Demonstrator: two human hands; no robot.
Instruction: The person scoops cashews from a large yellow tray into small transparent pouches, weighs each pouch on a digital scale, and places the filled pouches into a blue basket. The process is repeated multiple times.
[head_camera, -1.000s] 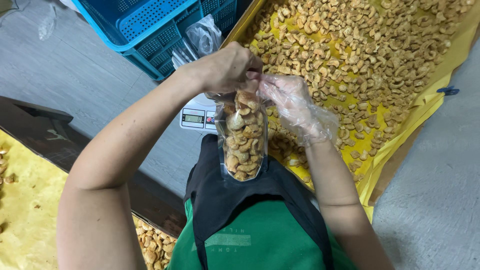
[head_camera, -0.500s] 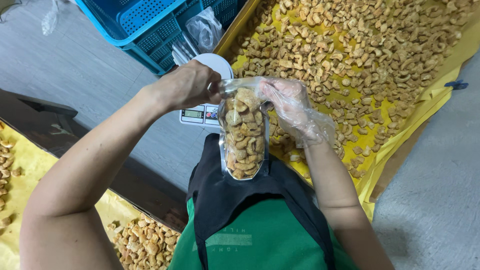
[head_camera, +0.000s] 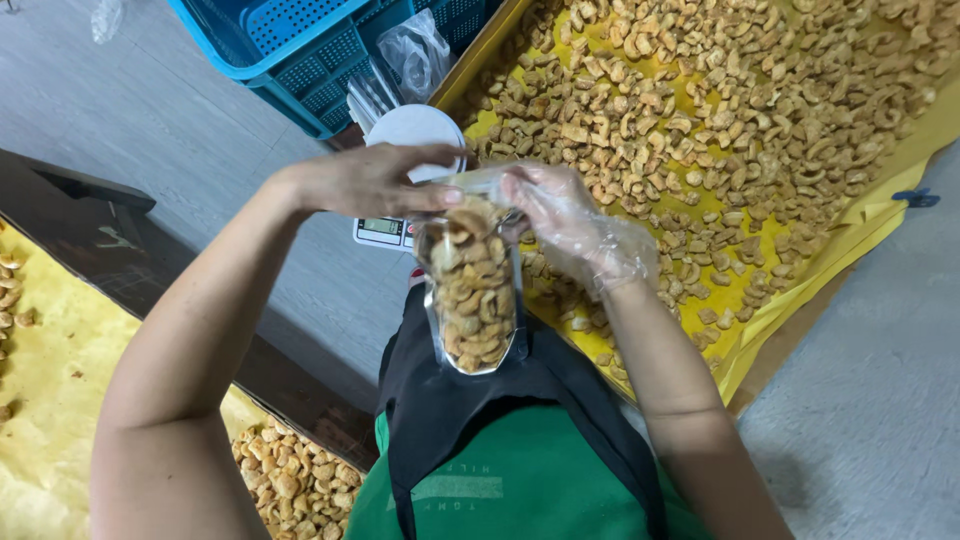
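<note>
Up in front of the person's chest, a clear plastic pouch (head_camera: 472, 295) hangs upright, packed nearly to the top with golden fried snack pieces. The bare left hand (head_camera: 375, 180) pinches the pouch's top edge from one side, fingers pressed together over the film, and the right hand (head_camera: 565, 215), covered by a thin clear glove, pinches the same edge from the other side, thumb and fingers closed on the seal strip. Both hands meet at the mouth of the pouch, which hangs free below them, just above the black apron (head_camera: 470, 420). Judging by how full it is, the pouch should feel moderately weighty for its size, with a soft, crinkly skin that gives under pressure and contents that are brittle and would crumble if squeezed. The safest place to hold looks like the flat top strip, or a palm cupped under the bottom; the film is smooth and likely a bit slick, more so against the glove. Behind the hands sits a small white kitchen scale (head_camera: 405, 170), next to a blue plastic crate (head_camera: 300, 50). To the right, a yellow sheet (head_camera: 850, 230) carries a wide spread of loose snack pieces (head_camera: 720, 110).
</note>
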